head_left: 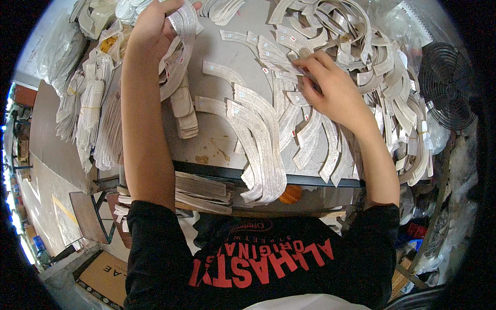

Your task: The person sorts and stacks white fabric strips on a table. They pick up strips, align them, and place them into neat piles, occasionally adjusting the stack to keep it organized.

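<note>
My left hand [159, 26], raised at the far left of the table, is closed round several curved, stitched pale-grey fabric strips [182, 64] that hang down from it. Fingers bent and drawn together, my right hand [330, 85] grips the end of another fabric strip [281, 57] among the spread ones; exactly how many layers it has is hidden. Between my hands, a fanned pile of fabric strips [266, 134] bends over the table's near edge. Small white and red tags show on some strips. A bound stack of folded strips [186, 116] lies below my left hand.
A tangled heap of strips [398, 88] covers the table's right side, beside a black fan grille [448, 85]. Tied bundles [93, 98] and plastic bags [59, 51] crowd the left. More strips [204, 191] sit on a shelf under the table edge. A cardboard box [103, 279] stands lower left.
</note>
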The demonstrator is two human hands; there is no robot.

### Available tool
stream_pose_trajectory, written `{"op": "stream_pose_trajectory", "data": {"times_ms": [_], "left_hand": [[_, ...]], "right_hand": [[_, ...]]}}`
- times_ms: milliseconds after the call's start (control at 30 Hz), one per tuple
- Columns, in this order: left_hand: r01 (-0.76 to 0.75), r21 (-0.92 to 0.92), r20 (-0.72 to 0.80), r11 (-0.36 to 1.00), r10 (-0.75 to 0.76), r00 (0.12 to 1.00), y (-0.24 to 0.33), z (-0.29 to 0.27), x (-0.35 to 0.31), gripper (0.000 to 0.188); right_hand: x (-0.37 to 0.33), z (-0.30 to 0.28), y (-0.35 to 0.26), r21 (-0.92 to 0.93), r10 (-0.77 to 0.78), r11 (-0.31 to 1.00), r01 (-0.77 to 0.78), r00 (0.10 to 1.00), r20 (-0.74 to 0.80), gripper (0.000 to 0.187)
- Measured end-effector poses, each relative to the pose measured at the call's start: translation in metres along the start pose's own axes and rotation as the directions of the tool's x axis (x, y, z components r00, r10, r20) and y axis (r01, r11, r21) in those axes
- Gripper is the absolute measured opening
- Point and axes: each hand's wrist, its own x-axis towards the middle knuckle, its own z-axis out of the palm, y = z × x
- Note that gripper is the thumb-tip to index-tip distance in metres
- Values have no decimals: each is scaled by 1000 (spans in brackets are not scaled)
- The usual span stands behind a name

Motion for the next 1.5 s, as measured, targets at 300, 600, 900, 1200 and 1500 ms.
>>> {"op": "stream_pose_trajectory", "data": {"times_ms": [300,600,900,1200,1500], "left_hand": [[-36,-16,12,999,37,999,1,3,-4,29],[-46,-38,-53,998,43,998,0,2,-1,29],[-37,-21,-23,999,36,999,-1,1,1,35],[-30,13,-27,999,31,999,-1,0,2,35],[-18,-21,-66,1000,17,998,-1,5,1,36]], "right_hand": [[-1,0,-1,-6,14,1000,-14,1000,22,38],[0,-1,-3,-7,21,1000,-21,998,54,39],[0,-1,-2,-8,6,1000,-6,999,47,38],[0,1,0,-32,-26,999,26,1000,13,37],[0,-2,-3,-30,44,999,-42,996,84,40]]}}
